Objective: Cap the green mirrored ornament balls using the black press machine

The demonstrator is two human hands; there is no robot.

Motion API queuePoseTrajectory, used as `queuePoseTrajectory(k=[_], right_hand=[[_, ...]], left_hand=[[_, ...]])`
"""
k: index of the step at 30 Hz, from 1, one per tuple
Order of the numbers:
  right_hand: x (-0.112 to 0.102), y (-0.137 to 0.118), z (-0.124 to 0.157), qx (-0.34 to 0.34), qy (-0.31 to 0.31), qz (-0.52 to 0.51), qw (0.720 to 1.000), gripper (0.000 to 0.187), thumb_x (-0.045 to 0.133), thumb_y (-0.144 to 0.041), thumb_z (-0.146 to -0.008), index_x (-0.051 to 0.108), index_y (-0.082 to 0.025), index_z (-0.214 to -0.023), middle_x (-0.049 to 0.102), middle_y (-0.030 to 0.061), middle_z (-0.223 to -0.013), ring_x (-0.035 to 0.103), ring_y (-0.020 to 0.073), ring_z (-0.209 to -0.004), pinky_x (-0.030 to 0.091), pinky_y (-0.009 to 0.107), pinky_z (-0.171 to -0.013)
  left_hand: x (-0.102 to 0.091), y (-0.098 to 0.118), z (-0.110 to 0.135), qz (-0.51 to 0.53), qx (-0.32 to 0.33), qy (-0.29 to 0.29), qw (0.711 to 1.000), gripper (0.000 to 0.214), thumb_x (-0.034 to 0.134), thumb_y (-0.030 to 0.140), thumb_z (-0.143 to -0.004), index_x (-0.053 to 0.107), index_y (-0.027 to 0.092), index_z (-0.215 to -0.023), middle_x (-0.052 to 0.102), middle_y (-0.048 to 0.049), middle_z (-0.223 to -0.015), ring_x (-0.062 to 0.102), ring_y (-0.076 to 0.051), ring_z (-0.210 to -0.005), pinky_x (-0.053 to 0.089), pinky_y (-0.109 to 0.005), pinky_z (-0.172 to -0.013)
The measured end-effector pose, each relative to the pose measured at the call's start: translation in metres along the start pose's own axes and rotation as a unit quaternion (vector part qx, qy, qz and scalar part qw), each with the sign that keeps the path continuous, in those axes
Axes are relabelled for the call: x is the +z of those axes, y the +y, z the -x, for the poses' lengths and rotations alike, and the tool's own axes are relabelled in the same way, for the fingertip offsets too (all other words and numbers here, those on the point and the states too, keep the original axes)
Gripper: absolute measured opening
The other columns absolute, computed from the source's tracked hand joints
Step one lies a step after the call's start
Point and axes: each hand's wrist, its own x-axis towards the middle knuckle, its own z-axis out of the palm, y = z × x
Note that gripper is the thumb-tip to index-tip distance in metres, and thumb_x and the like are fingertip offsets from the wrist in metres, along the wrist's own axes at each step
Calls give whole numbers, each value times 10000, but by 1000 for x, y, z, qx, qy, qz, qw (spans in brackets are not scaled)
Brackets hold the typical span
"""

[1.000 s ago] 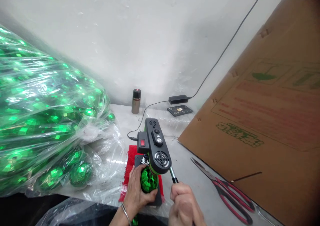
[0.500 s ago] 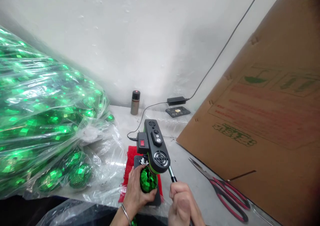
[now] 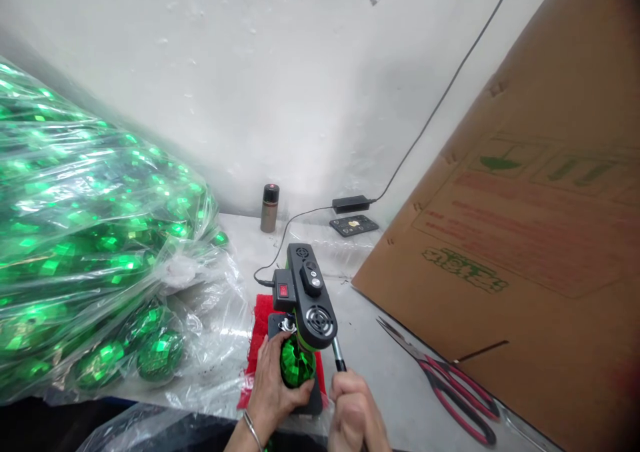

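Observation:
A shiny green faceted ball [image 3: 297,364] sits under the front end of a small black bench machine [image 3: 311,292] with round vents and a lever. My left hand [image 3: 273,379] curls around the ball's left and near side, thumb at the front, and a metal bracelet shows on that wrist. Wrapped around the dark grip of the machine's lever [image 3: 338,353] is my right hand [image 3: 356,402], closed in a fist. The machine's base stands on a red cloth [image 3: 261,319]. Where the ball meets the machine is hidden under its head.
At left bulges a clear plastic bag [image 3: 180,272] of green faceted balls. Scissors [image 3: 440,379] lie at right beside a big cardboard box [image 3: 500,225]. Along the wall stand a small canister [image 3: 269,209], a black power adapter [image 3: 351,204] with its cable, and a phone [image 3: 353,225].
My right hand and the lever have shifted slightly left and toward me. My left hand stays around the ball, and the whole view has moved a little.

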Motion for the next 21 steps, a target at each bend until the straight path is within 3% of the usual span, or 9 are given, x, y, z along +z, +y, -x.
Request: queuePoseTrajectory(k=[7,12,13,16,18,21], right_hand=[[2,-7,14,61,0,-8,998,447,405,-220,-1164,447,-224,-719,521,-38,-726,495,114,-645,375,291,-672],[-3,-17,-23,40,-37,-50,997,407,505,-141,-1111,478,-220,-713,495,-47,-641,487,96,-554,314,260,-540],[-2,-18,-34,41,-59,-49,996,389,510,-133,-1110,512,-217,-730,505,-49,-641,495,90,-543,330,251,-536],[3,-24,-58,12,-46,-71,996,431,531,-125,-1100,498,-215,-680,471,-54,-595,504,93,-529,384,244,-543],[5,-27,-64,13,-43,-67,997,453,545,-149,-1102,486,-218,-658,460,-55,-578,519,97,-530,402,241,-542],[-1,-25,-64,26,-66,-46,996,435,559,-207,-1111,547,-211,-676,541,-38,-594,544,92,-508,404,231,-516]], left_hand=[[-4,-1,1,8,-8,-20,1000,727,830,313,-685,679,174,-1382,801,-182,-1328,774,-430,-1247,602,-699,-1135],[-7,-1,-2,42,-19,-30,998,753,831,303,-695,660,175,-1417,794,-176,-1347,760,-425,-1286,553,-714,-1196],[-8,0,-4,52,-29,-34,998,755,833,308,-693,659,176,-1415,793,-176,-1349,755,-426,-1296,537,-718,-1211],[-10,-3,-2,91,-70,-39,993,756,831,328,-715,640,182,-1432,785,-174,-1371,758,-403,-1305,565,-671,-1198],[-12,-10,12,104,-83,-22,991,775,844,341,-741,618,185,-1466,776,-177,-1404,767,-385,-1306,619,-613,-1152],[-16,-19,53,71,-33,15,997,816,940,389,-723,648,214,-1465,773,-186,-1435,757,-400,-1339,649,-564,-1130]])
